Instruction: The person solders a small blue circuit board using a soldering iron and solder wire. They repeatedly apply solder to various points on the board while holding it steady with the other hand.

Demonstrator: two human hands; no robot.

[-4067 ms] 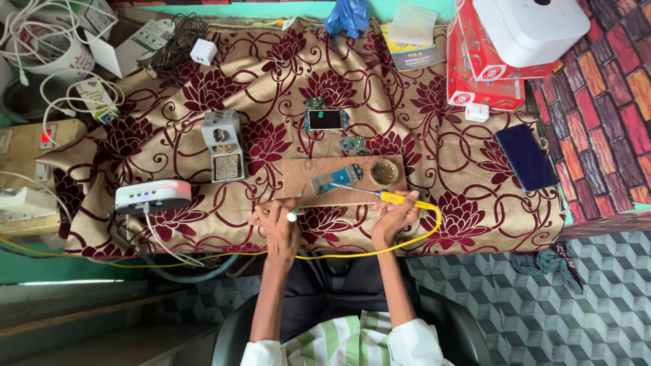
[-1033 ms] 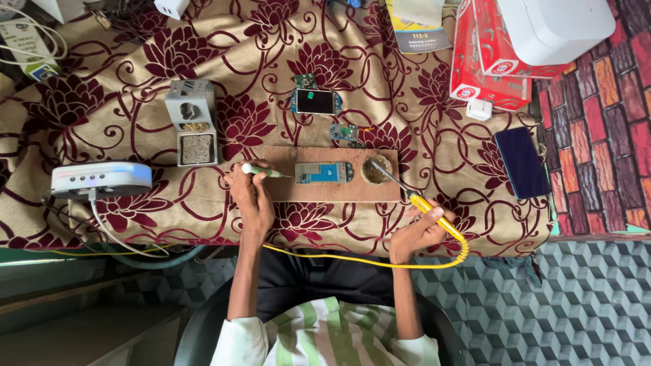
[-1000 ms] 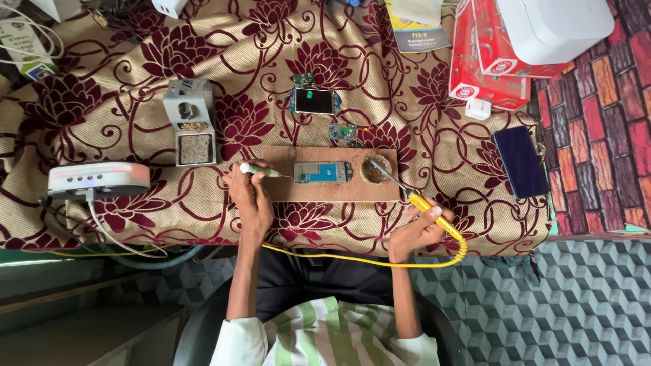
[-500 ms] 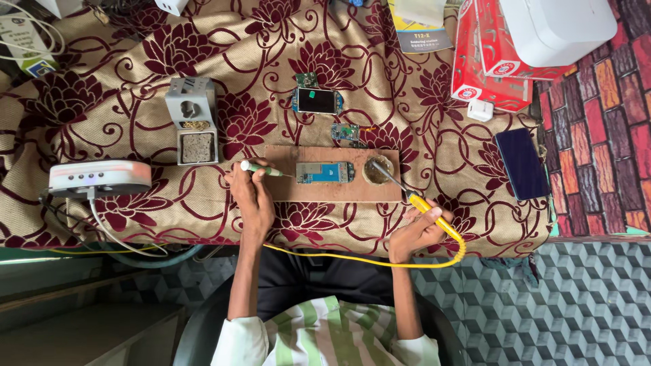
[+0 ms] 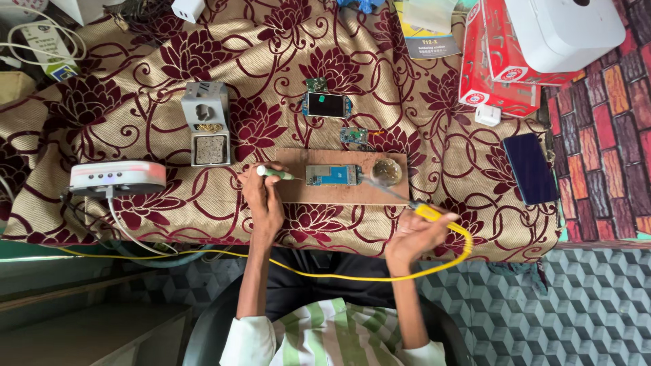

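**Soldering station: tip off the board, resting at the flux pot**

Compared with four seconds back, the right hand [image 5: 415, 234] has drawn back; its fingers pinch the yellow-handled soldering iron [image 5: 428, 211], tip now beside the round glass flux pot [image 5: 386, 171]. The left hand [image 5: 263, 200] pinches a slim green tool [image 5: 271, 173] just left of the blue circuit board [image 5: 332, 175], which lies flat mid-way along the brown wooden board [image 5: 291, 193]. The floral tablecloth [image 5: 169, 74] is velvety.
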